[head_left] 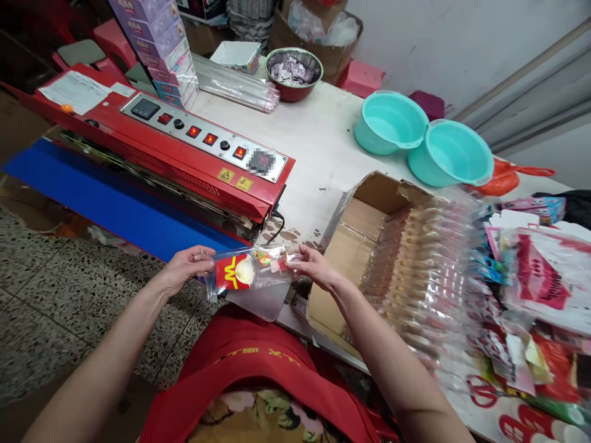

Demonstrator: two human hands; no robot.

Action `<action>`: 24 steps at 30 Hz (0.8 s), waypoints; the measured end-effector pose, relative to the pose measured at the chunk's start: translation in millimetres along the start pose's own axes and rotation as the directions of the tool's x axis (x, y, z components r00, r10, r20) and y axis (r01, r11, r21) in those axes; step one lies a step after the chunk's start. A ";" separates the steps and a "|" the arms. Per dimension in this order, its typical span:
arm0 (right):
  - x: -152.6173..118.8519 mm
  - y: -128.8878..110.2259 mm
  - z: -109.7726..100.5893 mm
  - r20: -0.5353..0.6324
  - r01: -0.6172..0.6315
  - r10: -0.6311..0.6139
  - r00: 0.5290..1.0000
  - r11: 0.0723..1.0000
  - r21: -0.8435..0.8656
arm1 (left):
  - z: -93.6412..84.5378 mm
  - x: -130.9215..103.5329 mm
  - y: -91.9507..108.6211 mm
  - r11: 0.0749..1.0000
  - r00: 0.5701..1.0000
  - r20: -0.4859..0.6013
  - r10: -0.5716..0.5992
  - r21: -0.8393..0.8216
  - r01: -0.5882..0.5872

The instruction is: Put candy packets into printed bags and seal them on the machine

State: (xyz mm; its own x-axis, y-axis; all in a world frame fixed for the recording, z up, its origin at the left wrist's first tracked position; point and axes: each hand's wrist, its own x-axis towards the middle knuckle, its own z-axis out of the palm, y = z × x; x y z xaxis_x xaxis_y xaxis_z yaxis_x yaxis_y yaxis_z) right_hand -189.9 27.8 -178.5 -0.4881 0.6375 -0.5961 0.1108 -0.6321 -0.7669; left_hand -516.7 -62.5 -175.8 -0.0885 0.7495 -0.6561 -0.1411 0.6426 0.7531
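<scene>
A clear plastic bag is stretched level between both hands, in front of the red apron. Inside it show a red and yellow piece with a cream round part, and small coloured items. My left hand pinches the bag's left end. The fingers of my right hand are closed on its right end. Just beyond the bag is the near end of the red sealing machine with its blue belt. An open cardboard box full of packed clear bags lies right of my right hand.
Two turquoise basins and a metal bowl of small packets stand at the back. Stacked boxes rise behind the machine. Red scissors and assorted packaging cover the right side. A cable hangs at the machine's end.
</scene>
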 end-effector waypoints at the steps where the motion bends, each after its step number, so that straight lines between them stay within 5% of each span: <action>1: 2.3 1.9 1.9 -0.013 -0.001 0.001 1.000 1.000 0.004 | 2.3 -0.2 -4.8 0.998 0.998 -0.067 0.009 -0.063 -0.013; 7: 12.7 8.0 12.7 -0.085 -0.029 0.027 0.996 0.999 -0.020 | 12.8 0.2 -19.1 0.974 0.918 -0.397 0.004 -0.206 -0.093; 12: 15.2 7.4 8.8 -0.071 -0.082 0.079 0.994 0.996 -0.043 | -14.4 1.8 -26.1 0.981 0.812 -0.583 -0.022 -0.171 -0.096; 16: 15.2 8.4 0.6 -0.077 -0.106 0.099 0.992 0.990 -0.093 | -44.8 -1.4 -30.3 0.996 0.707 -0.701 0.092 0.077 -0.054; 18: 13.7 9.5 -1.8 -0.104 -0.076 0.063 0.993 0.989 -0.129 | -46.1 -8.2 -26.3 0.949 0.615 -0.739 0.275 0.311 -0.050; 20: 10.6 10.9 -1.3 -0.132 -0.031 0.005 0.991 0.980 -0.195 | -32.2 -17.1 -18.9 0.767 0.564 -0.603 0.563 0.635 -0.087; 22: 5.2 12.6 2.5 -0.172 0.035 -0.091 0.981 0.952 -0.305 | -6.4 -23.8 -12.2 0.410 0.637 -0.207 0.743 0.892 -0.189; 24: -2.6 15.0 9.2 -0.212 0.136 -0.252 0.944 0.885 -0.446 | 22.5 -24.9 -9.4 0.102 0.715 0.208 0.668 0.926 -0.364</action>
State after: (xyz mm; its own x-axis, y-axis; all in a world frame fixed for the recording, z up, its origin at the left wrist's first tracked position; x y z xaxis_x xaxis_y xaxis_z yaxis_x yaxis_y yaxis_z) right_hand -194.9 12.6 -186.3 -0.3054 0.8545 -0.4203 0.4180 -0.2762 -0.8654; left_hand -490.9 -83.6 -165.4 0.0474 0.9979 0.0441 0.9305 -0.0601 0.3612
